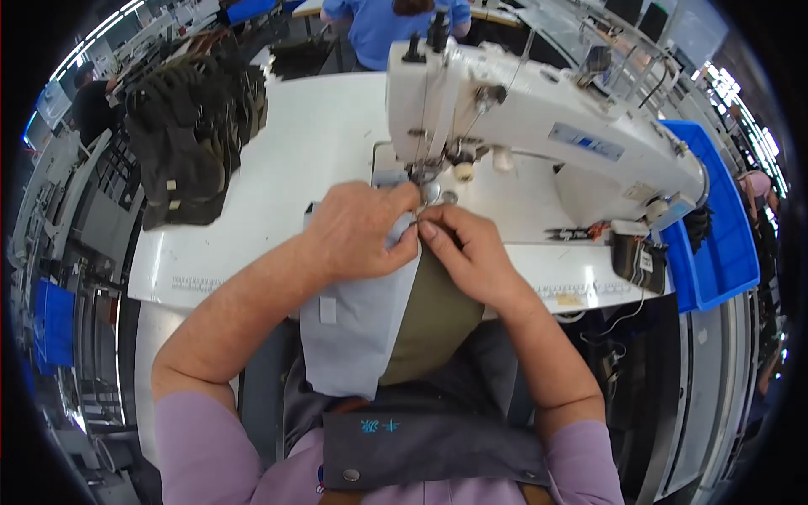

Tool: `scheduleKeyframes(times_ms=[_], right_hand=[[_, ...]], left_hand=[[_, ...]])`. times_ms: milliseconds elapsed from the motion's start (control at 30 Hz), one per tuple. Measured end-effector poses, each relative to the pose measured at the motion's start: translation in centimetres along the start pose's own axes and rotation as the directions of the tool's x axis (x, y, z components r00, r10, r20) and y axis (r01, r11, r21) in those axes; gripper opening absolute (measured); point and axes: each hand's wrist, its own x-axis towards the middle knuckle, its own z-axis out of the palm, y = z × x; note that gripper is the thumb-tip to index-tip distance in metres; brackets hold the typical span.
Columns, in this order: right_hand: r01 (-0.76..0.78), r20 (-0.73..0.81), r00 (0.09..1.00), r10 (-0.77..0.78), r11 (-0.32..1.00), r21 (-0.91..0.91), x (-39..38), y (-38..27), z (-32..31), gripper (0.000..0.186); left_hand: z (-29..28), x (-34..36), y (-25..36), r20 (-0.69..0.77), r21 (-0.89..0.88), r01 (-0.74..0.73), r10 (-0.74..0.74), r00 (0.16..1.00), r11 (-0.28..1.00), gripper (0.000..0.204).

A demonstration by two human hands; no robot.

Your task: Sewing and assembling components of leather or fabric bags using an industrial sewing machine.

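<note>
Just in front of the needle of a white sewing machine, my two hands meet at the edge of a fabric piece. My left hand is closed, its fingertips pinching the light grey fabric. Beside it my right hand pinches the same edge, thumb against fingers. Olive green fabric lies against the grey one, and both hang over the table's front edge toward my lap. The fingers hide the exact spot they grip.
A pile of dark olive fabric pieces sits at the left of the white table. To the right are a blue bin, a small dark pouch and black-handled snips. A person in blue sits beyond.
</note>
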Motion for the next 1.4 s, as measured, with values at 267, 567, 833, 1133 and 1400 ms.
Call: scheduleKeyframes(times_ms=[267, 567, 833, 1133, 1400], right_hand=[[-0.021, 0.098, 0.995, 0.015, 0.998, 0.056, 0.4, 0.2, 2.7, 0.016], [0.235, 0.201, 0.956, -0.214, 0.968, -0.091, 0.6, -2.6, 3.0, 0.016], [0.263, 0.382, 0.903, -0.195, 0.955, -0.136, 0.4, -3.3, 2.4, 0.010], [0.284, 0.399, 0.884, -0.245, 0.958, -0.040, 0.8, -5.6, 1.7, 0.007], [0.071, 0.413, 0.905, -0.105, 0.993, 0.097, -0.3, -8.7, 1.7, 0.005]], left_hand=[[-2.5, -3.8, 0.7, -0.002, -0.080, 0.114, -0.115, 0.993, 0.990, 0.020], [-4.7, -7.5, 2.2, -0.064, -0.105, 0.152, -0.159, 0.985, 0.983, 0.025], [-5.6, -7.8, 3.9, 0.172, -0.329, 0.260, -0.213, 0.962, 0.908, 0.031], [-6.1, -8.0, 4.0, 0.113, -0.474, 0.281, -0.259, 0.959, 0.834, 0.017], [-9.6, -8.5, 6.7, 0.153, -0.293, 0.414, -0.386, 0.910, 0.862, 0.016]])
